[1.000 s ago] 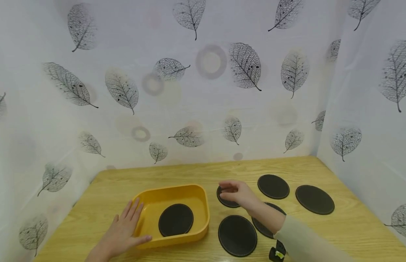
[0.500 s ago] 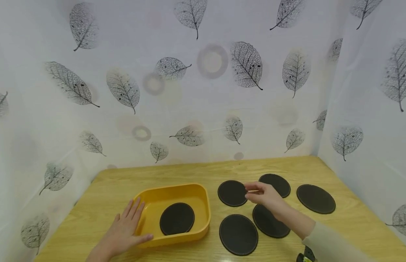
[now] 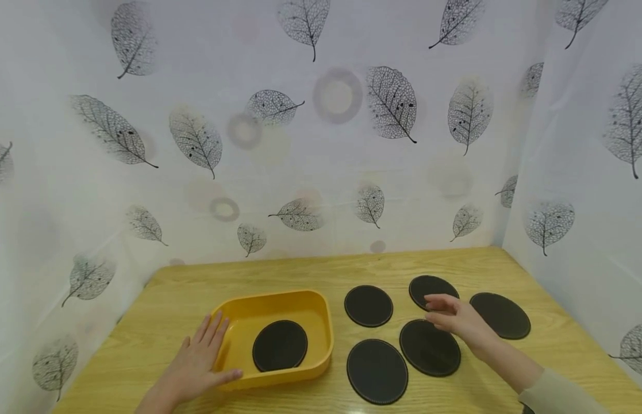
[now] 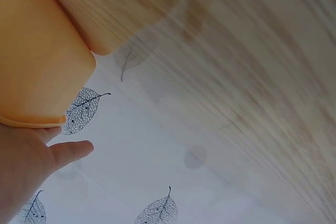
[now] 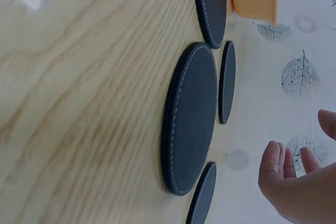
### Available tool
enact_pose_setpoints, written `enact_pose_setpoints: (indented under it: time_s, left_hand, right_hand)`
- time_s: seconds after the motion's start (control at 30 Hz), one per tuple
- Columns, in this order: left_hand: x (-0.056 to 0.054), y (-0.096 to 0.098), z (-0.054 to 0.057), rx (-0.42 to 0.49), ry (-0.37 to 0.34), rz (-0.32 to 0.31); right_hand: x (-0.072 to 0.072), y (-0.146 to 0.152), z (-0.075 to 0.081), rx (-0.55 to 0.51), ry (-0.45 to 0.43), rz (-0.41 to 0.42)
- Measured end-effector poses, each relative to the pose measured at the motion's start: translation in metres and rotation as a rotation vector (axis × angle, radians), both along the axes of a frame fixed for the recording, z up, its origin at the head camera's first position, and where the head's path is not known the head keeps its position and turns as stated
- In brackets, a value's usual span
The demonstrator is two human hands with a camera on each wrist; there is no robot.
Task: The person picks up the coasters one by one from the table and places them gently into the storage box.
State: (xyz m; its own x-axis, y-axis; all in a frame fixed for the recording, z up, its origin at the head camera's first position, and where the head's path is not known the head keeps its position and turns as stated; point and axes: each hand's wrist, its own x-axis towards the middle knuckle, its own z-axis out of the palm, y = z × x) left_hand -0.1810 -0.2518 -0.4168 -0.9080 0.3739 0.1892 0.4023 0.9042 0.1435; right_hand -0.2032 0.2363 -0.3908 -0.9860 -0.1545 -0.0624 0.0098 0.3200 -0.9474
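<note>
My left hand point(image 3: 192, 368) rests on the left end of a yellow plastic box point(image 3: 328, 339), its fingers straight along the rim and the thumb over the front corner. Inside the box lies a round black coaster point(image 3: 280, 345). In the right wrist view, my right hand point(image 5: 304, 187) is raised with loosely bent fingers and nothing in them. From the head view it overlaps the far middle coaster point(image 3: 429, 286), with the nearer stitched coaster point(image 3: 430, 348) just below it. The left wrist view shows the thumb point(image 4: 73, 152) beside the box wall point(image 4: 42, 51).
More black coasters lie flat to the right of the box: one behind point(image 3: 368, 306), another in front point(image 3: 377, 371), and one farthest right point(image 3: 502, 316). They rest on a wooden table point(image 3: 196, 280). A white leaf-print curtain point(image 3: 321, 172) encloses its back and sides.
My right hand has moved rightward from over the coaster nearest the box, uncovering it and the near middle coaster. The left hand, the box and the coasters stay put.
</note>
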Motion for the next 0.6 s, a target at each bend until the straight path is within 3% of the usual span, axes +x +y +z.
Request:
enact_pose_setpoints:
  time_s: [0.6]
  left_hand:
    - [-0.001, -0.001, -0.001, -0.003, -0.026, 0.004]
  right_hand:
    - [-0.008, 0.010, -0.018, 0.171, 0.020, -0.002]
